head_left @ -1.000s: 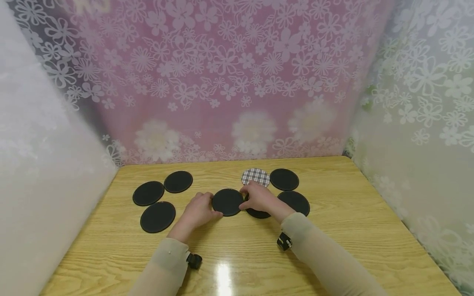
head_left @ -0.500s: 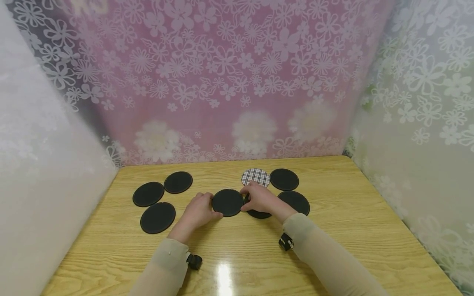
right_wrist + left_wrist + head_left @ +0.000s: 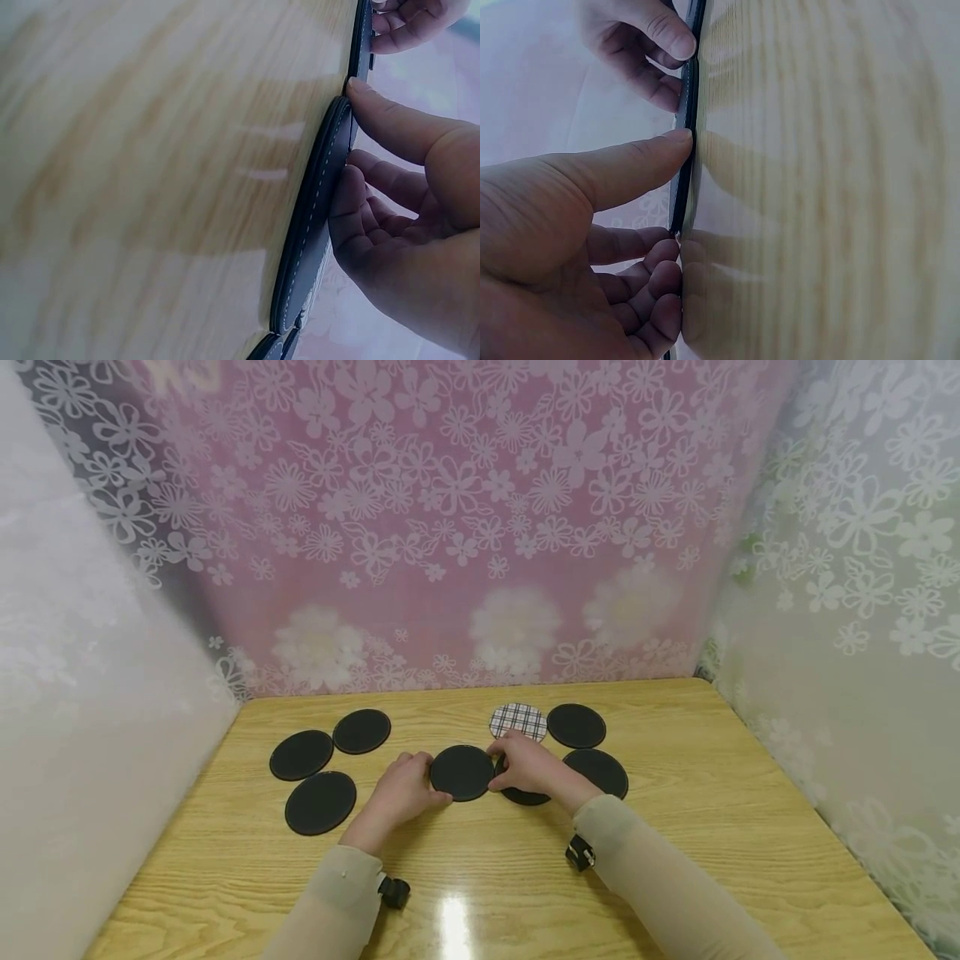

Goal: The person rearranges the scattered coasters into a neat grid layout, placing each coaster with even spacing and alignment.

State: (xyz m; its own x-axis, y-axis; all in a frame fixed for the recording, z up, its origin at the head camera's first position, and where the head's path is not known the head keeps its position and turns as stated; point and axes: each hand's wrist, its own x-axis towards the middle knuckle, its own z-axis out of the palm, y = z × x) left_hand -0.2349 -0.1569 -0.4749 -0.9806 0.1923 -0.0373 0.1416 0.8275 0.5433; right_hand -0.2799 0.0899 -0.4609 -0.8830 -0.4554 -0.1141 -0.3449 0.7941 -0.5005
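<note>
A round black coaster with a stitched rim lies flat on the table between the two hands. My left hand holds its left side, thumb at the near edge and fingers at the far edge. On its right side, my right hand grips the edge with thumb and fingers. Beneath that hand lies another black coaster, partly hidden and touching the first. In the right wrist view, the right thumb sits at the rim where the two coasters meet. Behind the right fingers is a plaid coaster.
Two more black coasters, one at the back right and one beside the right forearm, complete the right cluster. Further black coasters lie to the left. The wooden table meets flowered curtains at the back and sides.
Very little differs. Both hands stay at the middle coaster; the right thumb and forearm have shifted very slightly to the right. The coasters keep their arrangement.
</note>
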